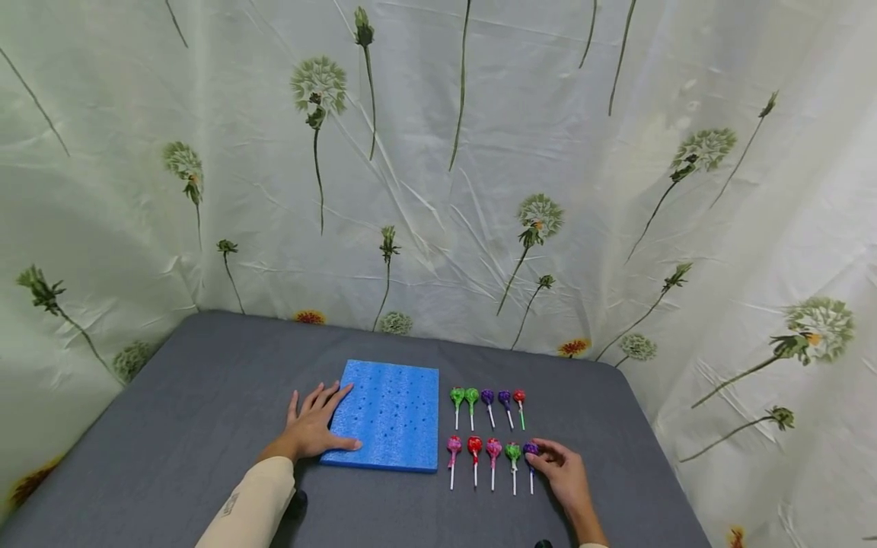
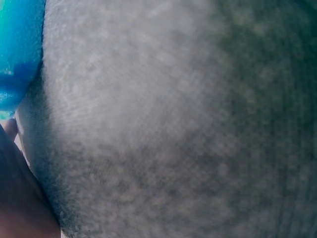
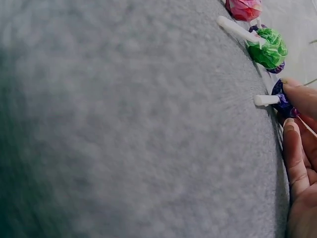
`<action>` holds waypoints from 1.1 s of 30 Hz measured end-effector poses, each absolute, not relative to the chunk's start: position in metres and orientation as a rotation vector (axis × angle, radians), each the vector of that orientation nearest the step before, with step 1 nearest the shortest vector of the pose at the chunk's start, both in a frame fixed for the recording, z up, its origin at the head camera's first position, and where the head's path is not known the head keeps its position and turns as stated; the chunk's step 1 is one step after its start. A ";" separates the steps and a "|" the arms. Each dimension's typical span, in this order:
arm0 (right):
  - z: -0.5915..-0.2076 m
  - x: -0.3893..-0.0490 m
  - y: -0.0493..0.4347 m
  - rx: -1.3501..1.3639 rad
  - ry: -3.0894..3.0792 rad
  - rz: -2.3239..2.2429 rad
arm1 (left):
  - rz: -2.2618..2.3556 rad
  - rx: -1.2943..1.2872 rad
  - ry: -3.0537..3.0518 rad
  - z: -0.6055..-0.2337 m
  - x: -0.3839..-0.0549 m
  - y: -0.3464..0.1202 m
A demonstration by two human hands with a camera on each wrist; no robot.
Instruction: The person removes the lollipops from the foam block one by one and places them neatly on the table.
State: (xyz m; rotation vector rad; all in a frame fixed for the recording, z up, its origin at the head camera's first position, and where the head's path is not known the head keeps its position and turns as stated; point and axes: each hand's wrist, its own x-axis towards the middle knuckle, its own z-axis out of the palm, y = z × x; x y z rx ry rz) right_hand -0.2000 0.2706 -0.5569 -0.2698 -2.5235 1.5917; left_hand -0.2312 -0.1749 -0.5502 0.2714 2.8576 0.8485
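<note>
My left hand [image 1: 314, 428] is spread over the left edge of a blue foam block [image 1: 390, 415] dotted with small holes, thumb on its lower left and fingertips on its upper left. In the left wrist view a corner of the block [image 2: 20, 44] shows beside the hand. At the right end of the front row of lollipops, my right hand [image 1: 563, 470] pinches a purple-wrapped lollipop [image 3: 281, 101] by its candy head between thumb and fingers. Its white stick points toward me. Just left of it lies a green lollipop [image 1: 513, 452].
Beyond the front row, a back row holds green [image 1: 457, 396], purple [image 1: 487, 396] and red lollipops [image 1: 519, 396]. Pink [image 1: 454, 444] and red ones [image 1: 475, 444] fill the front row's left part. Everything lies on a grey cloth-covered table [image 1: 226, 380], with a flower-printed curtain [image 1: 425, 152] behind.
</note>
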 end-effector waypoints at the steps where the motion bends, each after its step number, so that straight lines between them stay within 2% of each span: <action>1: -0.557 -0.200 0.271 -0.268 -2.519 1.589 | 0.843 0.270 2.857 -0.550 -0.232 -0.175; 33: -0.560 -0.198 0.276 -0.201 -2.418 1.685 | 0.870 0.286 2.877 -0.550 -0.229 -0.174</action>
